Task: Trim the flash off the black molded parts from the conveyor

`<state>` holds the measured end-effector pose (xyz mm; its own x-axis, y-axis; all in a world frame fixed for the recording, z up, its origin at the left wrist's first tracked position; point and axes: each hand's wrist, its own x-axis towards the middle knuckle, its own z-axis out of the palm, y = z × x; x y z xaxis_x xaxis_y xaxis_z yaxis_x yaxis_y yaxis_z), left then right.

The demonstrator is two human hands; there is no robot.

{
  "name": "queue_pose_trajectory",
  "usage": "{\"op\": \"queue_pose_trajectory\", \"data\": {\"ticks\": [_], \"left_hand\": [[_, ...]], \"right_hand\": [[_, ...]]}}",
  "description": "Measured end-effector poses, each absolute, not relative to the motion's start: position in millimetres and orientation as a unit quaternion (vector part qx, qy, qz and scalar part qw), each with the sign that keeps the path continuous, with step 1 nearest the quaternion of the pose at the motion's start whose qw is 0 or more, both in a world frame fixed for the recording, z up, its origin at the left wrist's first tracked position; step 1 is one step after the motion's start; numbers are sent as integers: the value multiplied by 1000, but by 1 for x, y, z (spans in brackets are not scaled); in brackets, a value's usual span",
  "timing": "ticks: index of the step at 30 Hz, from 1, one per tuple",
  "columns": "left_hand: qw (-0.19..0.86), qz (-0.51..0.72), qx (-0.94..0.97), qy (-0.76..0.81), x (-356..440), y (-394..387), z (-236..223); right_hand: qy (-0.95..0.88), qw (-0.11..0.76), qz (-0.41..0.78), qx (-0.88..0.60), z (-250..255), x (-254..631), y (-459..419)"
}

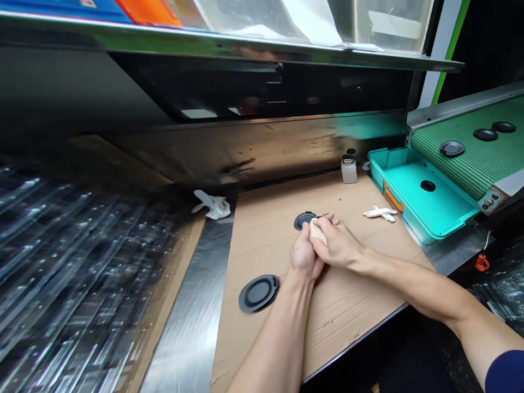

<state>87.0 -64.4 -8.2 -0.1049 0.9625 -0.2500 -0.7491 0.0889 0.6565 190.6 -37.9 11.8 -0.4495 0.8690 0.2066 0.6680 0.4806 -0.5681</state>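
Note:
My left hand point(303, 255) and my right hand point(339, 243) are closed together above the cardboard sheet point(352, 295). Between them shows a cream-white wad of cloth point(318, 232), pressed by the fingers of my right hand. A dark edge peeks out at the far side of the fingers, so my left hand seems wrapped round a part mostly hidden from view. Just beyond the hands is a black round plastic lid point(303, 220), partly covered by them. Nearer me, left of my left forearm, another black round lid point(258, 293) with a raised ring lies flat.
A turquoise bin point(442, 210) holding a dark disc stands right, below a green conveyor belt point(462, 169) carrying several black discs. A small bottle point(349, 169) stands at the back. White gloves point(380, 213) lie right; a crumpled white glove point(213, 204) lies left. Clear plastic trays point(82, 273) fill the left.

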Motion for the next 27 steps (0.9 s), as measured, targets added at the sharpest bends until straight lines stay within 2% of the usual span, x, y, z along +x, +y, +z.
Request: {"op": "queue_pose_trajectory", "data": {"ticks": [19,24,27], "left_hand": [[671,632,135,363,79,-62,-13],[652,656,104,365,78,-60,-12],[658,655,78,364,78,-59,-13]], "right_hand": [[-856,244,318,-327,11,228,-15],[-808,272,248,-459,15,231,-18],[-810,269,237,-465,13,224,-26]]}}
